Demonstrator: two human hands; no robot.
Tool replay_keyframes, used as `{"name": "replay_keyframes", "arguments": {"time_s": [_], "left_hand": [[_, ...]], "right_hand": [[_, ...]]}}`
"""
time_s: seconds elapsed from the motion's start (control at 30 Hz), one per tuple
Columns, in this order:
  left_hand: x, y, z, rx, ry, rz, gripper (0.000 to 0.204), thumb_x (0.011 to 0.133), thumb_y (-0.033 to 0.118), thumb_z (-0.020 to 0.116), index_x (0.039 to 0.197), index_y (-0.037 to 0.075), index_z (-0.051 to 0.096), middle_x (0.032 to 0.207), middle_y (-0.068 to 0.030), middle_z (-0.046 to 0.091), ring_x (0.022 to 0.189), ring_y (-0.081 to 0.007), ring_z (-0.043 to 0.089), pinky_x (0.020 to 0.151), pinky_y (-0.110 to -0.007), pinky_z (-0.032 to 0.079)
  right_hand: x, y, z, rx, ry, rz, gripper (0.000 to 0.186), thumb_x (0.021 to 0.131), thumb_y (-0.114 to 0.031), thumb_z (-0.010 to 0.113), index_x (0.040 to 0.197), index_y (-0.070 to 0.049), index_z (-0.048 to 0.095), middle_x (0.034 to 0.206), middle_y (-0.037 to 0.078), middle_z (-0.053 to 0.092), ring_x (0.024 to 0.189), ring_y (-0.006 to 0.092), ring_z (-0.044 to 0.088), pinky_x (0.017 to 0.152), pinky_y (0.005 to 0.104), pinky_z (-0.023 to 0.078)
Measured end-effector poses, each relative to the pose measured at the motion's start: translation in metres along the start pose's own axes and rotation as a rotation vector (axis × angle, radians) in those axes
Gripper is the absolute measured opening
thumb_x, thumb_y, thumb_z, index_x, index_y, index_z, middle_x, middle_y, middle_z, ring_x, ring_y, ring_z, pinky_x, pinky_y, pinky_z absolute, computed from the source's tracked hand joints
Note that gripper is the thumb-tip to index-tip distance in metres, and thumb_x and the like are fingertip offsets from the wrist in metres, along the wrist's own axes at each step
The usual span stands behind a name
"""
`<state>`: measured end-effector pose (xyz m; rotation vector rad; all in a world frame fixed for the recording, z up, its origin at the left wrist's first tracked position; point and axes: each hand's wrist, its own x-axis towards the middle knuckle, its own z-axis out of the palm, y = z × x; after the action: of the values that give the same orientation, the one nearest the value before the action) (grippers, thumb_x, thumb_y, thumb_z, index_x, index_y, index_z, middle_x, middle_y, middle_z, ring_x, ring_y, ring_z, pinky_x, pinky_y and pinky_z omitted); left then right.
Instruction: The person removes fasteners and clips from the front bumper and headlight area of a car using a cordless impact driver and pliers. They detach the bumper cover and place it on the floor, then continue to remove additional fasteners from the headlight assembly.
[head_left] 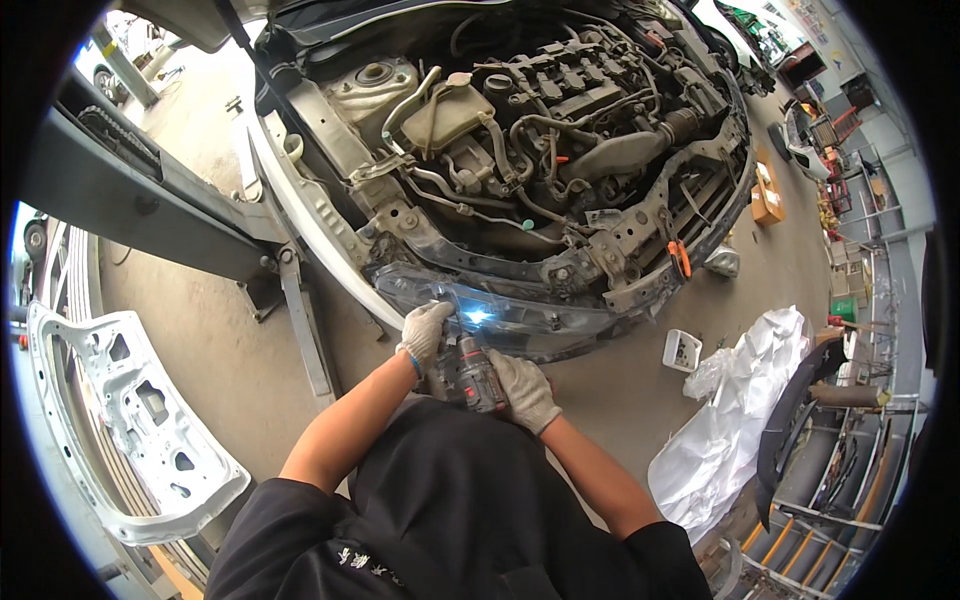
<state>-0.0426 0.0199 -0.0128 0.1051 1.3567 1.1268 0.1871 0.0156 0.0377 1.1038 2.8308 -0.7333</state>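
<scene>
My right hand (524, 390), in a pale knitted glove, is wrapped round a dark cordless drill (480, 374) with red marks. Its nose points away from me toward the car's front end, and its lamp throws a bright spot on a dark, glossy front panel (525, 322). To the left of the drill's tip, my left hand (428, 328), gloved the same way, has its fingers pinched at the panel's edge. Whatever those fingers hold is too small or hidden to name. The drill's bit and the fastening spot are lost in the glare.
Beyond the panel lies the open engine bay (540, 120). Orange-handled pliers (679, 259) rest on the front frame. A lift post (150, 200) stands left, near a white door-like panel (140, 420). White sheeting (730, 420) and a small white tub (682, 351) are on the right floor.
</scene>
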Motion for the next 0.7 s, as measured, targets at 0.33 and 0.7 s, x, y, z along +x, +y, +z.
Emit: {"name": "replay_keyframes", "arguments": {"time_s": [0.33,0.7], "left_hand": [[-0.021,-0.023,-0.027,0.299,-0.197,0.014,0.028,0.090,0.029,0.073,0.102,0.003,0.075,0.072,0.0009,0.060,0.055,-0.0082,0.051,0.050,-0.026,0.040],[0.019,-0.103,-0.188,0.177,0.148,-0.169,0.026,0.088,0.023,0.075,0.106,0.004,0.069,0.072,-0.0014,0.056,0.050,-0.0108,0.046,0.044,-0.029,0.037]], "right_hand": [[-0.039,-0.010,0.001,0.133,0.215,0.205,0.062,0.084,-0.027,0.075,0.138,-0.006,0.050,0.107,0.021,0.071,0.096,0.0397,0.069,0.084,0.0494,0.055],[-0.174,-0.003,0.071,0.217,0.112,0.993,0.052,0.082,-0.040,0.080,0.121,-0.008,0.066,0.105,0.017,0.074,0.096,0.0380,0.073,0.081,0.0455,0.059]]}}
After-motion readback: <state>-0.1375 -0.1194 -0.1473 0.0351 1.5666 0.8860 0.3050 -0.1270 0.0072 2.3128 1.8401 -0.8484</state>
